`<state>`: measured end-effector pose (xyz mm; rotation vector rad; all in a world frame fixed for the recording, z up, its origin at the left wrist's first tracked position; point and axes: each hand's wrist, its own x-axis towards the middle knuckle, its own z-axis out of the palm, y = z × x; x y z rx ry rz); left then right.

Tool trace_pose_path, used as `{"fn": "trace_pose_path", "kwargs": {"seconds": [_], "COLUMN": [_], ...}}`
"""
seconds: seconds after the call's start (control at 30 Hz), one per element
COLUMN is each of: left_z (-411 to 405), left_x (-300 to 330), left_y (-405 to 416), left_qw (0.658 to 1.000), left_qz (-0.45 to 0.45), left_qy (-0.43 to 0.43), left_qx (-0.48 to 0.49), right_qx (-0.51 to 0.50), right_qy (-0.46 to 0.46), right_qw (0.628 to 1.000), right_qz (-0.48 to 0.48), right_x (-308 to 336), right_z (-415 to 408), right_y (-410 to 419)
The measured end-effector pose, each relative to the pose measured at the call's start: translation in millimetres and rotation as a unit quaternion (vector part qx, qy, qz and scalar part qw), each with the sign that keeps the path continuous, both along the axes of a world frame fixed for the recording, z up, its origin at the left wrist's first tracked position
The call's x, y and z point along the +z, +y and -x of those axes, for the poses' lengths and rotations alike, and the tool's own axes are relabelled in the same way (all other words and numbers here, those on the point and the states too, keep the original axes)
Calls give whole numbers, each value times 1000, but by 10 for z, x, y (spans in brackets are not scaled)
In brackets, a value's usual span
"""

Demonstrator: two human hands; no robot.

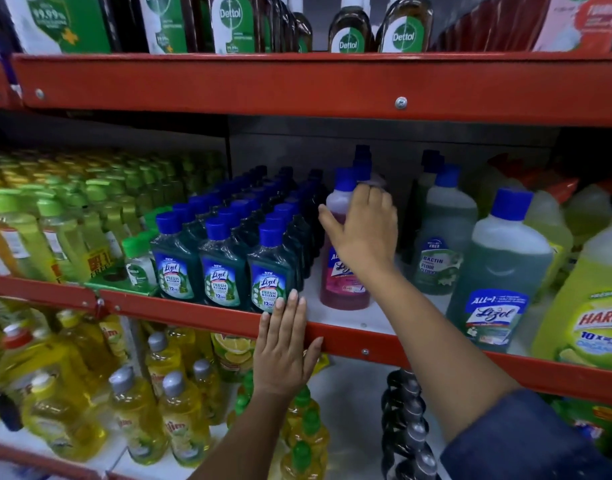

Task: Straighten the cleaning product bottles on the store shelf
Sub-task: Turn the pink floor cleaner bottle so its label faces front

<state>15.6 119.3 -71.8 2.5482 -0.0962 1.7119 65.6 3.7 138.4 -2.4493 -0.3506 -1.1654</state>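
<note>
Right hand (361, 228) is wrapping round the shoulder of the pink Lizol bottle (342, 271), which is standing mid-shelf beside the small green Lizol bottles (224, 268). Left hand (283, 344) is lying flat and open against the red shelf edge (193, 311).

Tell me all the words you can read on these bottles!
"Dettol": brown bottles, top shelf.
"Lizol FRESH & CLEAN 12": small dark green bottles.
"Lizol": pink bottle, partly hidden by the right hand.
"BACTIN FLOOR": pale green bottle.
"ALL in 1 Lizol": big green bottle.
"HARPI", "10 x": lime bottle.
Yellow bottles' labels: too blurred.
</note>
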Motion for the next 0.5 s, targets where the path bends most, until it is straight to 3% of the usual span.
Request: {"fn": "trace_pose_path", "kwargs": {"seconds": [0.5], "left_z": [-24], "left_x": [-10], "left_y": [3], "left_qw": [1000], "left_qz": [0], "left_qy": [-14], "left_qx": [-7], "right_qx": [17], "right_qy": [-39], "right_qw": [999], "right_qz": [11], "right_x": [45], "right_z": [392], "right_y": [-14]}}
